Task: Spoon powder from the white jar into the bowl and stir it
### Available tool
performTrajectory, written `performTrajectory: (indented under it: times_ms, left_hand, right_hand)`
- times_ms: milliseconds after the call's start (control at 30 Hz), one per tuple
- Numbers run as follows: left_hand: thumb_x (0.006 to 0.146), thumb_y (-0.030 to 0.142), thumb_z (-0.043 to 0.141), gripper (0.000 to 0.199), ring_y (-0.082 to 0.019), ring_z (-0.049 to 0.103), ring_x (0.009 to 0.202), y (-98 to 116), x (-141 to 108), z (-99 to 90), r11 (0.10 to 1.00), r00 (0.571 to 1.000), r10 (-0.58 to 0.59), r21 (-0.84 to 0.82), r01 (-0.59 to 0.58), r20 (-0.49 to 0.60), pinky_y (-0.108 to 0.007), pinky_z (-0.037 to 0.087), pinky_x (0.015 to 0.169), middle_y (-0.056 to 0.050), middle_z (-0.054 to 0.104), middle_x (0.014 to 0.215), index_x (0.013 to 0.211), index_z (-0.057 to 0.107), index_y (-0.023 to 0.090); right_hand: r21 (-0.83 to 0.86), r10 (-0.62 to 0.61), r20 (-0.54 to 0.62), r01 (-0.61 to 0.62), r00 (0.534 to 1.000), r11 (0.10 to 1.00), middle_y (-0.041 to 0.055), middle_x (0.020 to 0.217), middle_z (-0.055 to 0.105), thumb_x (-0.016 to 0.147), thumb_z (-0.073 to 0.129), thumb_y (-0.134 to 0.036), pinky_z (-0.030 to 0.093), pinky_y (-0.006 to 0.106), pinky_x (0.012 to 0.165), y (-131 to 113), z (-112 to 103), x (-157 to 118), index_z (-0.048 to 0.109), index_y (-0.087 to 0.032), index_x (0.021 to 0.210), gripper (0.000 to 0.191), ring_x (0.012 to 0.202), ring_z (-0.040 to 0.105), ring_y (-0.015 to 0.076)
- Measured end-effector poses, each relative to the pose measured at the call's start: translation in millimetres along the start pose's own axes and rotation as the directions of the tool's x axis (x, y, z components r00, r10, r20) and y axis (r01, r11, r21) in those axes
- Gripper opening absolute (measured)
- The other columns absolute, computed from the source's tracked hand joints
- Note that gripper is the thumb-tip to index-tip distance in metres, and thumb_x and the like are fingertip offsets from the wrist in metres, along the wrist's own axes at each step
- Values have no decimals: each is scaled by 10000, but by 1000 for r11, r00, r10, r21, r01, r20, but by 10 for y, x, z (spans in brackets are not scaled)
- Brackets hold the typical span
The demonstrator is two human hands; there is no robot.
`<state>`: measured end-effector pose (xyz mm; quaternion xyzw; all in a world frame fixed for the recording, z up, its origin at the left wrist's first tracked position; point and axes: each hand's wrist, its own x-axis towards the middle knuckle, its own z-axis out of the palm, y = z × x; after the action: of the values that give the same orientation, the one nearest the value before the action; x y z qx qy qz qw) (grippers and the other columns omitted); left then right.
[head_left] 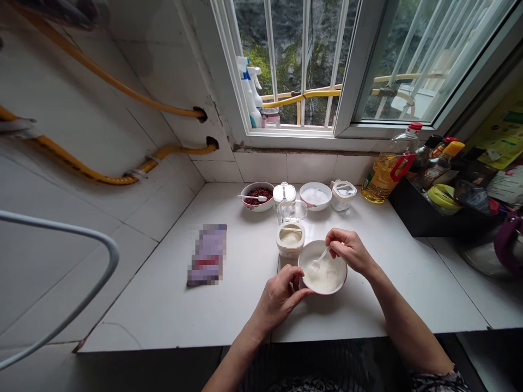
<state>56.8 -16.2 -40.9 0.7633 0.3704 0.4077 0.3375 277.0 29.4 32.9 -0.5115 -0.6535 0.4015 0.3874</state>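
Note:
A white bowl [342, 280] of pale granules stands near the front of the counter. My left hand [281, 291] pinches its left rim between thumb and fingers. Closed around the handle of a small white spoon [321, 258], my right hand [350, 250] holds the spoon's head down at the granules. Just behind and left of the bowl sits a seasoning jar [290, 247] with its clear lid [292, 209] flipped up and pale granules inside.
Along the back are a bowl of dark red bits [257, 204] with a white spoon across it, a lidded jar [284, 191], a bowl of white crystals [316, 206] and another jar [344, 204]. An oil bottle [378, 177] and black rack [412, 212] stand right. A purple packet [207, 255] lies left.

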Motion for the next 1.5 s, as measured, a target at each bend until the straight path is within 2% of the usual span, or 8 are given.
performTrajectory:
  times_ms: [167,567,800,1067,1267,1400,1500]
  left_hand:
    - [886,402,636,231,-106,510,607,-1,2,4,1000,1000,-9,-4,9,-5,-215,461,556,18,524,752,919,561,187]
    - [891,397,631,224,-109,514,622,17,9,-3,1000,1000,-23,0,23,8,-220,461,564,13,534,763,922,558,188]
    - [892,409,631,232,-108,511,614,18,8,-3,1000,1000,-15,0,15,0,-218,449,556,17,528,758,917,557,192]
    - [901,422,618,244,-108,508,614,1,4,0,1000,1000,-10,6,10,8,-221,456,564,16,520,759,921,547,190]
    - [902,408,623,234,-106,508,610,3,3,4,1000,1000,17,3,-17,-5,-212,446,553,18,519,760,927,540,190]
    - [900,407,628,238,-106,507,610,-8,3,7,1000,1000,17,8,-17,-6,-211,445,554,18,521,762,928,536,189]
    - [900,416,624,243,-104,502,608,-17,1,7,1000,1000,16,16,-16,-4,-211,438,554,22,516,759,929,538,190]
  right_hand:
    - [-43,-8,9,9,1000,999,-45,472,517,680,454,-147,369,245,524,18,9,13,561,-206,628,133,477,456,118]
    - [122,110,-8,-108,994,987,-37,471,520,654,479,-179,375,242,494,42,-9,42,573,-193,616,103,462,462,117]
    - [27,83,-35,-82,996,996,-40,471,515,663,472,-174,362,238,500,60,-10,43,580,-198,619,119,473,453,117]
    - [175,147,-24,-141,989,974,-43,440,510,634,499,-191,346,243,482,53,-19,71,582,-189,598,91,444,446,110]
    - [362,205,-6,-189,979,913,-17,435,562,627,541,-214,367,256,490,54,-74,113,591,-182,615,60,443,461,117]
    - [470,178,-65,-127,982,873,7,527,627,670,616,-262,412,273,536,57,-44,114,613,-175,702,93,515,534,137]
    - [434,53,-227,52,973,899,17,645,673,772,626,-306,472,300,619,50,59,67,604,-187,804,125,608,597,157]
